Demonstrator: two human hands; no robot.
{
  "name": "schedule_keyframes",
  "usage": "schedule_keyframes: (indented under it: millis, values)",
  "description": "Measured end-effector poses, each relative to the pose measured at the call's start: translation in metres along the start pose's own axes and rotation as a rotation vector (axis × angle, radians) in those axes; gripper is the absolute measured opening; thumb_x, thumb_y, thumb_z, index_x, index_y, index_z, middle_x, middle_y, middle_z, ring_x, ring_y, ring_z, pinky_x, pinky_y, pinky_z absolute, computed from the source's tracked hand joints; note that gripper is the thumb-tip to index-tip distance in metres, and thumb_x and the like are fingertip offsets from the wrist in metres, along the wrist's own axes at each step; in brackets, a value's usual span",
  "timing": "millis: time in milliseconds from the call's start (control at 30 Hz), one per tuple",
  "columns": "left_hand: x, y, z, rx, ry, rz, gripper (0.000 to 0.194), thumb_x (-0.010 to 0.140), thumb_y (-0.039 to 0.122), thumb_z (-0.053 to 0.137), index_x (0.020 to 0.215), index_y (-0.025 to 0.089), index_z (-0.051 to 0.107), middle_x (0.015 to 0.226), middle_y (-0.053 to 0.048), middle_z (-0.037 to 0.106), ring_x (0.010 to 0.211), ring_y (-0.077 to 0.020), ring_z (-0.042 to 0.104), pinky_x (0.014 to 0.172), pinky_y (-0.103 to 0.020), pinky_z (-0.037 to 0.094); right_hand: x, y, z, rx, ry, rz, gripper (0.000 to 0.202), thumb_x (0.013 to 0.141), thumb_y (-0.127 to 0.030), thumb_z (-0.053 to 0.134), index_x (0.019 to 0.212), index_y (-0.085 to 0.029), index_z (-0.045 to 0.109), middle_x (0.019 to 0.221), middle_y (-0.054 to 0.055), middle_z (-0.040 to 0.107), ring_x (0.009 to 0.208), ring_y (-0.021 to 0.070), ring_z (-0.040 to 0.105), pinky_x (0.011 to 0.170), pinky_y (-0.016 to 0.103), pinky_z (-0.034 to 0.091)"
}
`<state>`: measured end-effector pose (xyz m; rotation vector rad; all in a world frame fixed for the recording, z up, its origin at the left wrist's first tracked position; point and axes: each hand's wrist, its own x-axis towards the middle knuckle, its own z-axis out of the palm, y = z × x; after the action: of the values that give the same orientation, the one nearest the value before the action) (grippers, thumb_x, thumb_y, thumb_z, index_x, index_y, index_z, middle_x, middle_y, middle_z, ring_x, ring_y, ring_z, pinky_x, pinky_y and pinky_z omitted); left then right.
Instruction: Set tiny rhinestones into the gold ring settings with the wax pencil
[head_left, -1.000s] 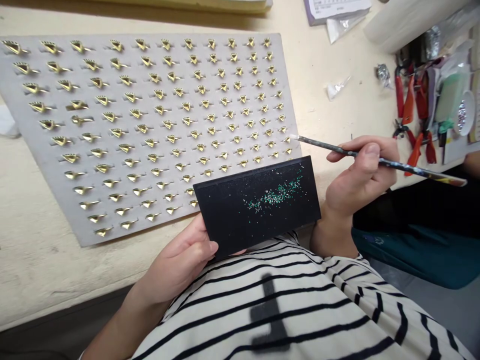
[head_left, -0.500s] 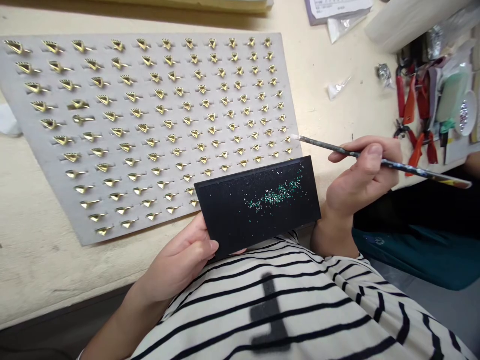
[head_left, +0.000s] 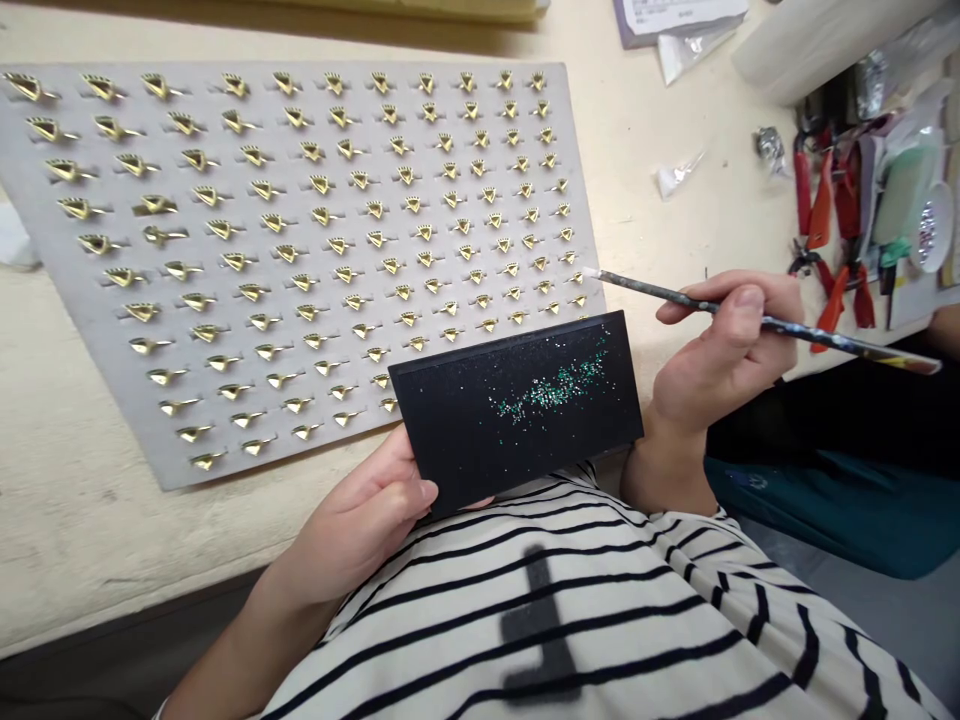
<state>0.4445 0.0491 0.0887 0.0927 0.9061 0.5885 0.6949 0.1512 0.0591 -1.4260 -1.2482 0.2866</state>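
Note:
My left hand grips the lower left corner of a flat black tray, thumb on top and the other fingers mostly hidden beneath. Tiny green and clear rhinestones lie scattered across its upper right part. Between the thumb and fingers of my right hand is a thin, paint-flecked stick with a pale tip. That tip points left, over the right edge of a grey foam board. Rows of gold-coloured rings with triangular tops stand in the board's slits; the tray covers its lower right corner.
Pliers with red and orange handles lie at the right, beside a white dish of small stones. Small clear plastic bags and a white roll rest on the cream table. A yellowish slab edge borders the back.
Both hands, the tray and the stick hold nearly the same position. The ring board appears shifted very slightly in the view.

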Motion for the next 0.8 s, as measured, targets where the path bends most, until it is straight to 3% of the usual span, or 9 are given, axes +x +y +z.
schedule_keyframes:
  millis: [800]
  values:
    - [-0.0011,0.0021,0.0042,0.002,0.023,0.006,0.04,0.083,0.015,0.06,0.119,0.031,0.067,0.11,0.0,0.075,0.097,-0.0209,0.067,0.087,-0.033,0.054,0.0004,0.0002,0.0003,-0.011,0.004,-0.008,0.029,0.095,-0.024,0.04,0.074,-0.016,0.059,0.069,-0.007,0.054,0.052,-0.0011,0.056,0.053,0.019,0.041]
